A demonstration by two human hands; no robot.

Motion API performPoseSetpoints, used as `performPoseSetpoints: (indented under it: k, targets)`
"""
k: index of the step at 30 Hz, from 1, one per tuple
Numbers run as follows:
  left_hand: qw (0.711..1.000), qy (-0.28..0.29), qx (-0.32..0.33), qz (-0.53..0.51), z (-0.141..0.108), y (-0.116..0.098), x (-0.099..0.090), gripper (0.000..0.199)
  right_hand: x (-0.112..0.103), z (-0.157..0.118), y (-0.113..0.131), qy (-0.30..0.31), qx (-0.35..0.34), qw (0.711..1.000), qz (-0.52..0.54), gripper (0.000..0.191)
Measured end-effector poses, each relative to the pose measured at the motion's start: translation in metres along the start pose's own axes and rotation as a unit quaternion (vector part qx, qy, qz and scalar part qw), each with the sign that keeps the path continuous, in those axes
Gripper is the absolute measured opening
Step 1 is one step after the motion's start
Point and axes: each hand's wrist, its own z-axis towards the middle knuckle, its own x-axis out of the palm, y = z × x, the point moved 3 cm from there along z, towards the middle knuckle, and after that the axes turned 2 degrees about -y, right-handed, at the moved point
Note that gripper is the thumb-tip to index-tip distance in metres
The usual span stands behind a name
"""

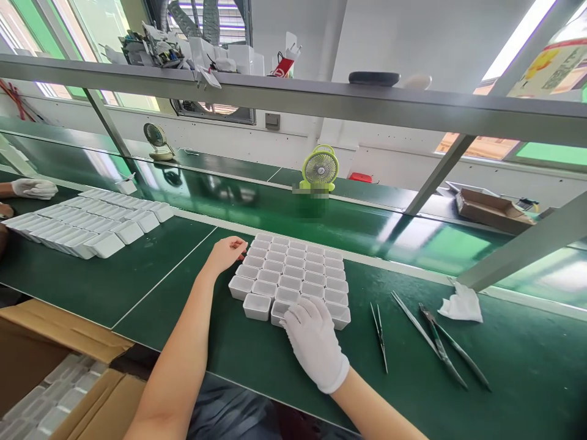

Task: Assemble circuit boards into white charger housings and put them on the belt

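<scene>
Rows of small white plastic boxes (290,282), open at the top, stand packed together on the green bench before me. My left hand (228,252) is bare, its fingers curled together beside the far left corner of the block. Whatever those fingers pinch, if anything, is too small to make out. A white glove covers my right hand (314,342), which reaches over the front row with bent fingers on a white plastic box (279,310); the palm side and some fingertips are hidden. The front left box (257,307) juts out towards me from the block.
Tweezers (380,336), longer tweezers (415,322), pliers (443,348) and a crumpled white cloth (462,302) lie right. Another block of white boxes (105,241) stands left, near a co-worker's gloved hand (34,189). An open carton (98,406) is lower left. A metal shelf (293,98) crosses above.
</scene>
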Motion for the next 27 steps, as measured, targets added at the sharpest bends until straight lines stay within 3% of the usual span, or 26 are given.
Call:
performPoseSetpoints:
  k: [6,10,15,21,27]
  targets:
    - [1.000,0.018,0.019,0.008,-0.001,-0.004,0.008,0.039,0.000,-0.001,0.000,-0.009,0.006,1.000,-0.001,0.014]
    - [0.999,0.002,0.036,0.031,-0.004,-0.010,0.004,0.037,0.001,0.000,-0.001,-0.008,0.007,1.000,-0.010,0.015]
    - [0.991,-0.035,0.093,0.091,-0.013,-0.047,0.012,0.033,0.004,0.000,-0.001,0.000,0.006,1.000,-0.016,0.017]
    - [0.977,0.082,0.122,0.153,-0.001,-0.099,0.066,0.034,0.005,-0.003,-0.001,0.006,0.013,1.000,-0.010,0.015]
    - [0.957,0.153,0.079,0.232,0.020,-0.108,0.085,0.032,0.003,-0.003,0.000,-0.025,-0.002,0.999,-0.027,0.022]
